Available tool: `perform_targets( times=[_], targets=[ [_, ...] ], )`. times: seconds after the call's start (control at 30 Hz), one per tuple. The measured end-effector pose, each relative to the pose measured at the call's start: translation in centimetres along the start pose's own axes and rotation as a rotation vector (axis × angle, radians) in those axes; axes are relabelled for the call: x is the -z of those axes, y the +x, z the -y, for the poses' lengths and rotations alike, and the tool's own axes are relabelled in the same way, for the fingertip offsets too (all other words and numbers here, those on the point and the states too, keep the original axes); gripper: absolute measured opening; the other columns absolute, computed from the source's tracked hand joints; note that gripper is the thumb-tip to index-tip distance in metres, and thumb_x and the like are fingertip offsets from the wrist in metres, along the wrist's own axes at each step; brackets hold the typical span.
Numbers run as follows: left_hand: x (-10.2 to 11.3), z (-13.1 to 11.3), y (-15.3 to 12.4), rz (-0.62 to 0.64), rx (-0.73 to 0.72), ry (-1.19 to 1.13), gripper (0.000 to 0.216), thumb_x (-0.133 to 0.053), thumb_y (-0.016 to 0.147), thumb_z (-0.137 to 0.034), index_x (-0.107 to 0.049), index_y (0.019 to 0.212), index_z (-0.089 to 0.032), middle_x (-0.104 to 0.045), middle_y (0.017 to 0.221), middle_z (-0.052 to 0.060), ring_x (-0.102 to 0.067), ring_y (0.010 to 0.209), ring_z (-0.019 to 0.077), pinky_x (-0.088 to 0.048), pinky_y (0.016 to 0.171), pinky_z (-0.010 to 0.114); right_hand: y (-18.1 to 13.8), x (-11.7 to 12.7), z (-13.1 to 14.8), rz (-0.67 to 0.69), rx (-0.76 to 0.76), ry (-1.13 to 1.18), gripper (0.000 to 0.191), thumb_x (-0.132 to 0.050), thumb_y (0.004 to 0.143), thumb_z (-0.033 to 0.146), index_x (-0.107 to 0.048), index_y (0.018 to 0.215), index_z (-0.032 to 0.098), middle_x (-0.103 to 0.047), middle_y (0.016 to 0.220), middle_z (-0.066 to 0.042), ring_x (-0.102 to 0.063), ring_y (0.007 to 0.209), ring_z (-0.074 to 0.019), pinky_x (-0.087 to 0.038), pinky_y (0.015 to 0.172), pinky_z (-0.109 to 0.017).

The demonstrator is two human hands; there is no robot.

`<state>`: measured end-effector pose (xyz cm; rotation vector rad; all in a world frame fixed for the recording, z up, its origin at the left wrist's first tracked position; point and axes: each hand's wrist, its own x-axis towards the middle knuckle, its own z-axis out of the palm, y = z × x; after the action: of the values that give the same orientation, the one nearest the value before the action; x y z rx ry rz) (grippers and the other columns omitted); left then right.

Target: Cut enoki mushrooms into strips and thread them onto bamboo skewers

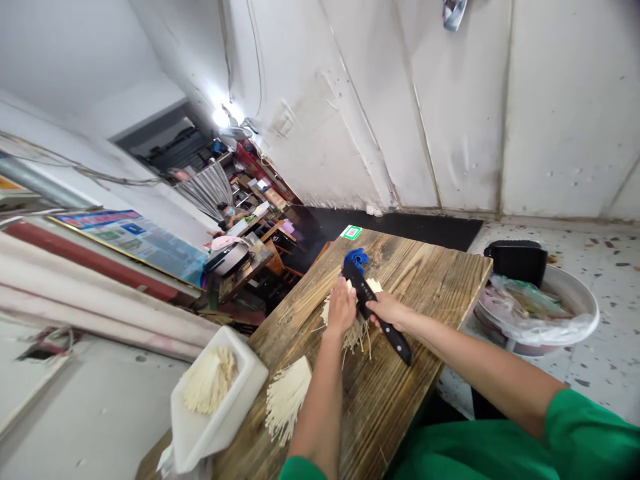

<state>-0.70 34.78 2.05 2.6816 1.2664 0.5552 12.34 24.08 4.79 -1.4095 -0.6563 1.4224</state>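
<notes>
My right hand (385,309) grips a kitchen knife (360,291) with a dark blade and a black riveted handle. The blade lies across a bunch of enoki mushrooms (356,337) on the wooden table. Pressed on the same bunch, to the left of the blade, is my left hand (342,307), which holds it against the table. Part of the bunch is hidden under my hands and the knife. Nearer to me, beside my left forearm, lies another fanned-out enoki bunch (289,400). A white plastic tub (253,373) at the left contains more enoki (211,380).
On the wooden table (425,280), a crumpled blue item (356,258) lies just beyond the knife tip. A green-and-white label (351,232) is at the far corner. To the right, a bin (593,310) lined with plastic stands on the floor. A white wall rises behind.
</notes>
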Motion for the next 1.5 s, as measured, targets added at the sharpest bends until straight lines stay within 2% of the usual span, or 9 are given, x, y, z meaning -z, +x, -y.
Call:
perform_targets(
  times=[0.13, 0.27, 0.33, 0.43, 0.57, 0.67, 0.8, 1.03, 1.5],
  targets=[
    [-2.1, -0.8, 0.3, 0.008, 0.074, -0.033, 0.066, -0.022, 0.094, -0.044, -0.030, 0.142, 0.001, -0.030, 0.149, 0.024, -0.021, 0.141, 0.0279, -0.014, 0.116, 0.048, -1.6, 4.9, -0.2, -0.222, 0.133, 0.038, 0.013, -0.047, 0.094, 0.023, -0.047, 0.082, 0.017, -0.044, 0.050, 0.010, -0.039, 0.033, -0.0050, -0.032, 0.034, -0.017],
    [0.5, 1.2, -0.7, -0.034, 0.118, -0.070, 0.061, -0.013, 0.096, -0.040, -0.019, 0.147, -0.006, -0.022, 0.154, 0.014, -0.014, 0.144, 0.0170, -0.010, 0.118, 0.037, -4.1, 6.4, -0.3, -0.266, 0.250, 0.116, 0.017, -0.043, 0.093, 0.028, -0.038, 0.077, 0.022, -0.046, 0.050, 0.008, -0.042, 0.036, -0.0062, -0.038, 0.037, -0.018],
    [2.6, 3.7, -3.2, -0.088, 0.141, -0.066, 0.059, -0.010, 0.097, -0.040, -0.014, 0.149, -0.011, -0.014, 0.157, 0.009, -0.007, 0.144, 0.0135, -0.004, 0.118, 0.035, -5.2, 5.1, -1.2, -0.176, 0.239, 0.133, 0.018, -0.045, 0.091, 0.031, -0.038, 0.077, 0.022, -0.047, 0.051, 0.008, -0.042, 0.036, -0.0069, -0.039, 0.037, -0.019],
    [4.4, 7.9, -9.1, -0.076, 0.180, -0.005, 0.060, -0.014, 0.097, -0.043, -0.018, 0.148, -0.013, -0.018, 0.156, 0.010, -0.009, 0.144, 0.0145, -0.006, 0.118, 0.039, -6.2, 1.4, -3.7, -0.006, 0.147, 0.114, 0.019, -0.047, 0.089, 0.033, -0.038, 0.076, 0.022, -0.047, 0.049, 0.008, -0.041, 0.034, -0.0076, -0.036, 0.033, -0.019],
    [3.2, 12.0, -16.4, -0.020, 0.322, 0.062, 0.061, -0.018, 0.096, -0.043, -0.021, 0.147, -0.009, -0.024, 0.153, 0.017, -0.016, 0.143, 0.0208, -0.014, 0.117, 0.046, -5.8, -4.7, -7.7, 0.192, -0.012, 0.036, 0.015, -0.046, 0.089, 0.028, -0.040, 0.077, 0.022, -0.046, 0.045, 0.009, -0.039, 0.031, -0.0070, -0.034, 0.031, -0.018],
    [1.7, 13.1, -18.8, -0.027, 0.351, 0.084, 0.060, -0.020, 0.096, -0.041, -0.024, 0.145, -0.006, -0.027, 0.151, 0.019, -0.018, 0.143, 0.0234, -0.015, 0.116, 0.049, -4.8, -8.3, -10.0, 0.266, -0.123, -0.036, 0.012, -0.044, 0.092, 0.024, -0.043, 0.080, 0.020, -0.044, 0.044, 0.010, -0.037, 0.031, -0.0062, -0.031, 0.031, -0.016],
    [1.1, 13.8, -19.0, -0.015, 0.358, 0.089, 0.061, -0.017, 0.096, -0.040, -0.029, 0.144, -0.004, -0.030, 0.150, 0.019, -0.020, 0.142, 0.0231, -0.014, 0.117, 0.047, -3.4, -11.2, -11.4, 0.301, -0.231, -0.112, 0.014, -0.042, 0.096, 0.027, -0.050, 0.093, 0.015, -0.044, 0.049, 0.010, -0.036, 0.031, -0.0045, -0.032, 0.033, -0.016],
    [1.5, 14.4, -18.6, 0.023, 0.374, 0.077, 0.063, -0.016, 0.096, -0.042, -0.030, 0.143, -0.003, -0.031, 0.150, 0.019, -0.022, 0.142, 0.0230, -0.016, 0.117, 0.045, -2.6, -12.9, -11.3, 0.312, -0.313, -0.122, 0.024, -0.040, 0.098, 0.034, -0.052, 0.106, 0.014, -0.046, 0.055, 0.009, -0.038, 0.034, -0.0040, -0.036, 0.035, -0.017],
    [1.5, 14.3, -18.7, 0.038, 0.308, 0.089, 0.059, -0.017, 0.097, -0.040, -0.025, 0.146, -0.010, -0.027, 0.152, 0.015, -0.018, 0.143, 0.0202, -0.015, 0.117, 0.046, -2.7, -13.6, -12.1, 0.306, -0.300, -0.058, 0.011, -0.034, 0.095, 0.020, -0.044, 0.092, 0.019, -0.043, 0.042, 0.010, -0.038, 0.030, -0.0080, -0.035, 0.032, -0.017]
  ],
)
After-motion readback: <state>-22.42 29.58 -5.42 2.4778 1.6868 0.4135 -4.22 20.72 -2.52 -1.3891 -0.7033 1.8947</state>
